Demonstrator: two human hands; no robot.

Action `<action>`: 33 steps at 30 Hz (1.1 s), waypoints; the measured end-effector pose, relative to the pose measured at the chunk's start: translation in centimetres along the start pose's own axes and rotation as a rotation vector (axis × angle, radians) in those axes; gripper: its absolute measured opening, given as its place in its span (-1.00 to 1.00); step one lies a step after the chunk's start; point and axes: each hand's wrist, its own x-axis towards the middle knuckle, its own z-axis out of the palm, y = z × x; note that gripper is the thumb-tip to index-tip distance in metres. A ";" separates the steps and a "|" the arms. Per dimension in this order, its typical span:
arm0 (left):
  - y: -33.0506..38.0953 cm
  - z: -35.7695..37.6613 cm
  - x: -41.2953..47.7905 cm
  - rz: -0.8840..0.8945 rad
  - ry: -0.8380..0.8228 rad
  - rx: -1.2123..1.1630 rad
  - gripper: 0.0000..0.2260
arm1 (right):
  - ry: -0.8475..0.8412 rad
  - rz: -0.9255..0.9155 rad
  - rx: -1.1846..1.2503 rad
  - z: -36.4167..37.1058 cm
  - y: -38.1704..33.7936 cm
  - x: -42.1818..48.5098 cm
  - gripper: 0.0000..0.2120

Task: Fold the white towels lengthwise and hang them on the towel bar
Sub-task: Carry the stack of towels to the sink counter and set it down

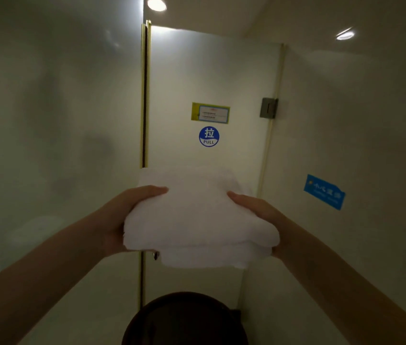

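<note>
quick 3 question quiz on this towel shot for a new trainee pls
1. True or false: the left hand and the right hand both hold the folded white towels.
2. The round blue sticker on the door reads: A push, B pull, C exit.
3. Fill in: the metal hinge sits to the ____ of the yellow notice.
Key: 1 true; 2 B; 3 right.

Fingers of left hand (118, 220) and right hand (255, 207) behind towels (197, 217); yellow notice (210, 113) print illegible.
</note>
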 end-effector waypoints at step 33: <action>4.6 -1.3 18.6 -0.002 -0.177 0.113 -0.79 | 0.102 -0.067 -0.126 -8.1 -5.4 11.8 -0.72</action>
